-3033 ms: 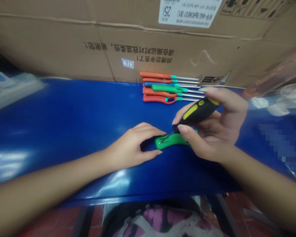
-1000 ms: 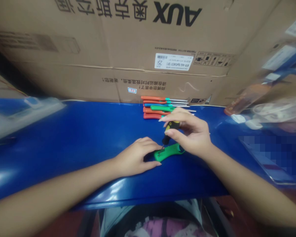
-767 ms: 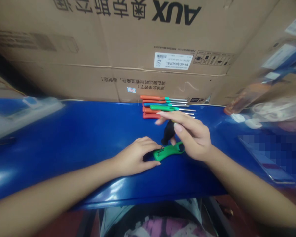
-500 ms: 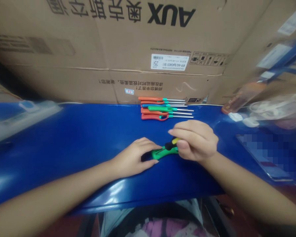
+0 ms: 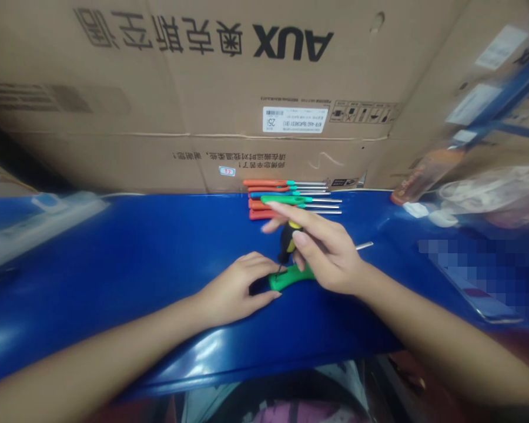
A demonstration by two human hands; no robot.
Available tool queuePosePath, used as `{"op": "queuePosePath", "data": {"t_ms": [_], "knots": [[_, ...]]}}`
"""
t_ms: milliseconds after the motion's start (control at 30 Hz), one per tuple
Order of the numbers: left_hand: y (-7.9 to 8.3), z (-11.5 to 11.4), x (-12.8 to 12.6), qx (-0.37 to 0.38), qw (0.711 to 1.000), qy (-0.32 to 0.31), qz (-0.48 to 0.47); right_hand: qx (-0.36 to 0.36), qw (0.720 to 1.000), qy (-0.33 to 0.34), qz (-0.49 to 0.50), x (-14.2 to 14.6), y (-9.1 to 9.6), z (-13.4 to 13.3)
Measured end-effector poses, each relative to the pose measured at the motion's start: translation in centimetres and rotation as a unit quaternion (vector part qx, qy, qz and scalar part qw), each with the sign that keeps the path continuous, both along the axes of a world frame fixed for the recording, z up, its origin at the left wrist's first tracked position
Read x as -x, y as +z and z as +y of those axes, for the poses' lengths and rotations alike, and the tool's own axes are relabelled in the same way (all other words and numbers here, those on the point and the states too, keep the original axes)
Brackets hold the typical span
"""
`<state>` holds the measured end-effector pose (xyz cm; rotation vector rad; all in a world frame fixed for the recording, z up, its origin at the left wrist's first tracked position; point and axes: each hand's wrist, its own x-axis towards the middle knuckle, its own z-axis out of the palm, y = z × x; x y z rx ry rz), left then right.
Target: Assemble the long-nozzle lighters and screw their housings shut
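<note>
A green long-nosed lighter (image 5: 288,278) lies flat on the blue table, its metal tube showing past my right wrist. My left hand (image 5: 242,285) grips the lighter's left end between thumb and fingers. In my right hand (image 5: 326,247) is a small screwdriver (image 5: 287,239) with a black and yellow handle, held nearly upright. The screwdriver's thin tip meets the lighter near its left end. Part of the lighter's middle is hidden under my right hand.
Several red, blue and green lighters (image 5: 271,215) lie stacked against a big cardboard box (image 5: 180,100) at the back. To the right are a bottle (image 5: 425,175), plastic bags (image 5: 498,191) and a phone-like flat device (image 5: 471,288). A whitish object (image 5: 48,226) sits at the left.
My right hand has moved left and tipped the screwdriver from slanting to nearly upright over the lighter. More of the lighter's metal tube shows. My left hand stays on the lighter.
</note>
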<state>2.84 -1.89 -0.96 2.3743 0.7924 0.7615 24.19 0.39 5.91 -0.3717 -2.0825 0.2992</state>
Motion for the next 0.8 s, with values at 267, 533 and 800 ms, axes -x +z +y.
{"op": "queuePosePath", "data": {"t_ms": [267,533,800], "knots": [[0.0,0.0,0.0,0.011,1.000,0.005,0.011,-0.100,0.994,-0.049,-0.003,-0.3,0.0,-0.2],[0.1,0.0,0.1,0.006,1.000,-0.002,0.012,-0.141,0.988,-0.047,0.033,-0.4,-0.7,0.0],[0.2,-0.1,0.1,0.004,1.000,0.000,0.015,-0.043,0.998,-0.012,0.042,0.3,-0.8,-0.4]]}}
